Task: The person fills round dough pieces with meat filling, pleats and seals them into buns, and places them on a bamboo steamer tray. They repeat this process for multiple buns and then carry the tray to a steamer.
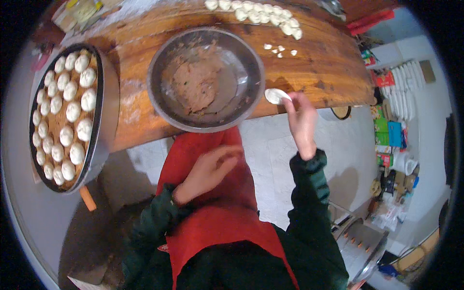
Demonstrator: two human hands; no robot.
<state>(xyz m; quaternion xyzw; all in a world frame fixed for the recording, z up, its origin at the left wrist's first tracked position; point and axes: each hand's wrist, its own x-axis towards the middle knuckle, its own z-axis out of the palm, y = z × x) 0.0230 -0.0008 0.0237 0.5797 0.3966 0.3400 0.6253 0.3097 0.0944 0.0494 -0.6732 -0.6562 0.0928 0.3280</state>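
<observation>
My right hand (pixel 302 117) pinches the edge of a flat round dough wrapper (pixel 276 96) between thumb and fingers, just right of the metal bowl. My left hand (pixel 210 172) is slightly blurred, with its fingers apart over the red apron (pixel 214 224), and nothing shows in it. A large metal bowl (pixel 154 98) stands at the near edge of the wooden table (pixel 315 69) and holds minced filling (pixel 195 85). On the left, a round steamer tray (pixel 106 119) carries several pleated, filled buns (pixel 73 111).
Several dough pieces (pixel 253 17) lie in rows at the table's far side, with small dough scraps (pixel 281 48) nearer. A container (pixel 85 9) is at the back left. Packages (pixel 382 127) and other goods stand along the right wall, near a metal appliance (pixel 362 243).
</observation>
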